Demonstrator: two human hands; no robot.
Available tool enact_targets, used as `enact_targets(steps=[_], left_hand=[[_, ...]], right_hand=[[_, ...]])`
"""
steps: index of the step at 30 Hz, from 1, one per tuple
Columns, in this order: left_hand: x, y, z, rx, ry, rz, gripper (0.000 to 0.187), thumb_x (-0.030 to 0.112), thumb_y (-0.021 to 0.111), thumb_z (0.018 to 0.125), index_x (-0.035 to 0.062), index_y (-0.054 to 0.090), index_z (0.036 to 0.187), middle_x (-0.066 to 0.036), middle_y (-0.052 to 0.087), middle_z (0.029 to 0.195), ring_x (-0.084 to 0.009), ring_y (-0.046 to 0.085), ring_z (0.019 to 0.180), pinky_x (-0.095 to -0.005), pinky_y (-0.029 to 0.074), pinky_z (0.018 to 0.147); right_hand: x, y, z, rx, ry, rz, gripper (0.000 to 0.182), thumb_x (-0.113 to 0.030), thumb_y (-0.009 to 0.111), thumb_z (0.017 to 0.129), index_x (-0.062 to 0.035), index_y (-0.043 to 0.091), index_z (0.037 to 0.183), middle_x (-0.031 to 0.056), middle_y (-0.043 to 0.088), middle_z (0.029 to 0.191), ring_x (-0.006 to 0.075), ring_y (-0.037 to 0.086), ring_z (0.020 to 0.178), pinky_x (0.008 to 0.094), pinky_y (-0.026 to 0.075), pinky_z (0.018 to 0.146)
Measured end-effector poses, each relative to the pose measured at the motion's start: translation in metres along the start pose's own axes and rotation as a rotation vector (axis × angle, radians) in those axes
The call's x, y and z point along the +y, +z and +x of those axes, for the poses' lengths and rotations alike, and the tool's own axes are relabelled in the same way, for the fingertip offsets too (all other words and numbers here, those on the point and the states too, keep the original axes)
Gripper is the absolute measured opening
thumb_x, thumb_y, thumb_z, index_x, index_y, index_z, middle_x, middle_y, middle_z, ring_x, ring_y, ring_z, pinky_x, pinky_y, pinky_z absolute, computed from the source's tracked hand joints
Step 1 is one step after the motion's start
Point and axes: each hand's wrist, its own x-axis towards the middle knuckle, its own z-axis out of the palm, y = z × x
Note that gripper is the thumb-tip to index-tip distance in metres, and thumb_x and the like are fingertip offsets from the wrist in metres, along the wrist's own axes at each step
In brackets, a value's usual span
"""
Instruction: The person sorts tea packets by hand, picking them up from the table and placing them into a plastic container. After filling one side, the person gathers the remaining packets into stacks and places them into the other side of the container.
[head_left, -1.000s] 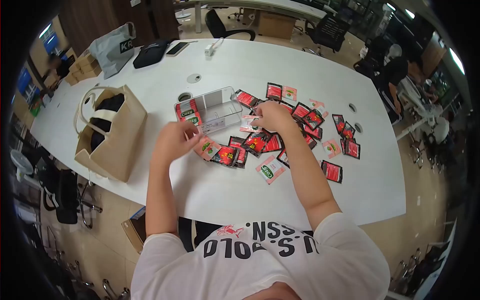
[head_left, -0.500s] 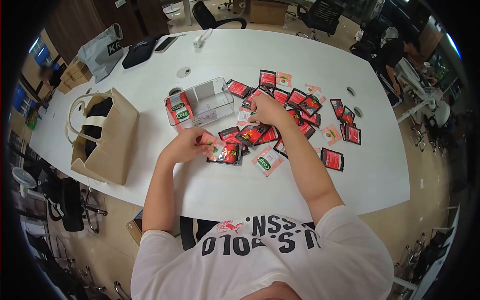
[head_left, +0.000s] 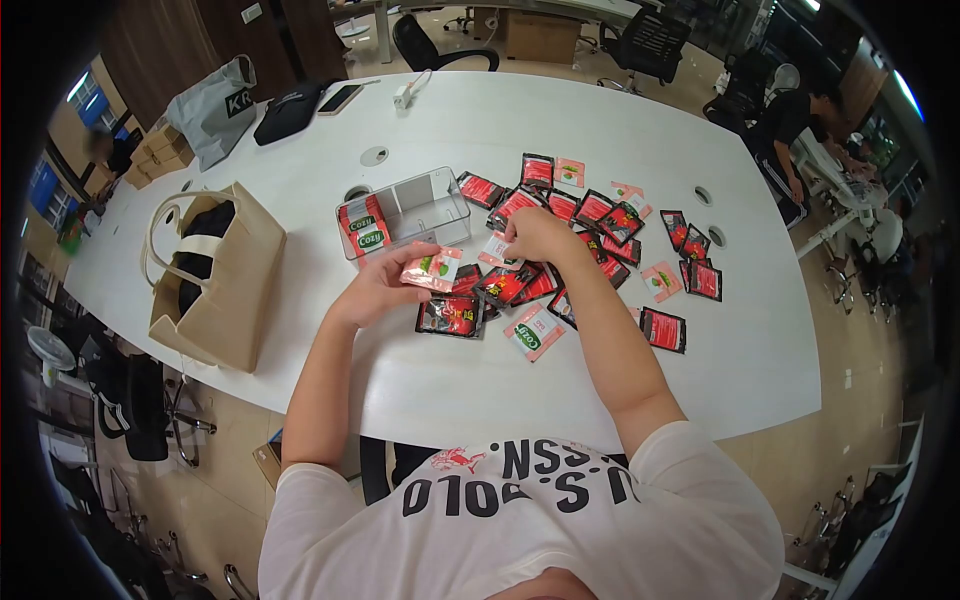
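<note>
My left hand (head_left: 385,285) grips a pink-and-white packet (head_left: 434,269) by its left side, just in front of the clear plastic box. Pinched by the fingertips of my right hand (head_left: 540,238) is another pale pink packet (head_left: 497,250), low over the pile. Red-and-black packets (head_left: 503,285) lie scattered around and under my right hand. In the left end of the clear box (head_left: 425,208) stand red and green packets (head_left: 364,228); its right part shows bare plastic. A pink packet with a green label (head_left: 534,332) lies near the table's front.
A beige tote bag (head_left: 235,290) stands at the left of the white table (head_left: 700,390). Behind it are a grey bag (head_left: 213,110), a black pouch (head_left: 288,113), a phone (head_left: 341,99) and a white charger (head_left: 403,97). People are at the far left and right.
My left hand has moved slightly up and right, and its packet now faces up flatter. The packet in my right hand shows more clearly. The view has tilted a little.
</note>
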Motion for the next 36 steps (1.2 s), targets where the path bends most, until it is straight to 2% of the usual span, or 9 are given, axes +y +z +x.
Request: enact_targets(steps=[3, 7, 12, 15, 20, 23, 27, 32, 36], left_hand=[[-0.016, 0.004, 0.007, 0.062, -0.006, 0.012, 0.061, -0.008, 0.07, 0.09, 0.0009, 0.055, 0.148, -0.007, 0.063, 0.14, -0.0158, 0.063, 0.125, -0.0303, 0.05, 0.108], [-0.03, 0.004, 0.012, 0.069, -0.091, -0.057, 0.049, -0.006, 0.058, 0.101, 0.0013, 0.055, 0.148, -0.013, 0.066, 0.139, -0.0219, 0.066, 0.126, -0.0316, 0.055, 0.106], [-0.04, 0.006, 0.013, 0.038, 0.089, -0.292, 0.049, 0.042, 0.063, 0.104, 0.0035, 0.065, 0.134, -0.021, 0.055, 0.153, -0.0326, 0.063, 0.13, -0.0527, 0.053, 0.107], [-0.038, 0.005, 0.013, 0.089, 0.202, -0.189, 0.048, 0.044, 0.065, 0.103, 0.0051, 0.065, 0.131, -0.02, 0.053, 0.154, -0.0325, 0.062, 0.131, -0.053, 0.054, 0.106], [-0.042, 0.004, 0.016, 0.202, 0.14, -0.278, 0.034, 0.006, 0.072, 0.098, -0.0072, 0.063, 0.127, -0.019, 0.068, 0.133, -0.0253, 0.069, 0.116, -0.0428, 0.057, 0.105], [-0.06, -0.005, 0.021, 0.182, 0.203, -0.129, 0.032, 0.002, 0.067, 0.099, -0.0081, 0.06, 0.129, -0.017, 0.063, 0.137, -0.0315, 0.066, 0.122, -0.0554, 0.057, 0.11], [-0.041, 0.018, 0.021, 0.308, 0.184, -0.161, 0.031, 0.002, 0.075, 0.095, -0.0073, 0.066, 0.123, -0.013, 0.07, 0.126, -0.0242, 0.069, 0.116, -0.0428, 0.059, 0.103], [-0.046, 0.01, 0.021, 0.235, 0.207, -0.096, 0.023, 0.003, 0.072, 0.097, -0.0073, 0.069, 0.117, -0.01, 0.069, 0.121, -0.0218, 0.069, 0.115, -0.038, 0.059, 0.099], [-0.067, -0.006, 0.017, 0.236, 0.08, -0.119, 0.029, 0.01, 0.071, 0.098, -0.0054, 0.067, 0.122, -0.011, 0.068, 0.126, -0.0228, 0.068, 0.116, -0.039, 0.059, 0.099]], right_hand=[[-0.012, -0.001, -0.005, 0.065, 0.103, -0.073, 0.039, -0.025, 0.089, 0.068, 0.0001, 0.079, 0.097, 0.0232, 0.077, 0.098, 0.0354, 0.076, 0.096, 0.0438, 0.06, 0.088], [-0.028, 0.002, -0.018, 0.118, 0.154, -0.184, 0.049, -0.036, 0.093, 0.07, -0.0016, 0.079, 0.102, 0.0216, 0.077, 0.109, 0.0354, 0.075, 0.104, 0.0444, 0.061, 0.092], [-0.015, 0.009, -0.003, -0.023, 0.052, -0.108, 0.05, -0.034, 0.093, 0.071, 0.0013, 0.078, 0.104, 0.0234, 0.076, 0.112, 0.038, 0.074, 0.105, 0.0464, 0.06, 0.093], [-0.002, 0.013, 0.003, 0.045, -0.044, -0.006, 0.048, -0.029, 0.091, 0.073, 0.003, 0.075, 0.104, 0.0224, 0.076, 0.108, 0.0348, 0.075, 0.102, 0.0447, 0.06, 0.09], [-0.011, 0.003, -0.004, 0.103, -0.225, 0.525, 0.046, -0.021, 0.083, 0.078, 0.0022, 0.07, 0.115, 0.0176, 0.076, 0.099, 0.0256, 0.075, 0.086, 0.0387, 0.06, 0.079], [-0.031, -0.003, -0.011, 0.129, -0.392, 0.566, 0.042, -0.021, 0.079, 0.086, 0.0006, 0.068, 0.12, 0.0126, 0.074, 0.091, 0.0183, 0.071, 0.075, 0.0341, 0.057, 0.069], [-0.061, -0.009, -0.028, -0.079, -0.354, 0.701, 0.037, -0.021, 0.071, 0.095, 0.0003, 0.067, 0.125, 0.0092, 0.073, 0.087, 0.0139, 0.07, 0.07, 0.0309, 0.055, 0.065], [-0.074, 0.005, -0.028, -0.265, -0.318, 0.928, 0.055, -0.051, 0.049, 0.11, 0.0006, 0.061, 0.124, 0.0135, 0.071, 0.083, 0.0189, 0.073, 0.065, 0.0294, 0.057, 0.049], [-0.09, -0.013, -0.053, -0.115, -0.285, 0.781, 0.058, -0.054, 0.052, 0.108, -0.0023, 0.055, 0.133, 0.0136, 0.072, 0.09, 0.0226, 0.076, 0.078, 0.0337, 0.061, 0.066]])
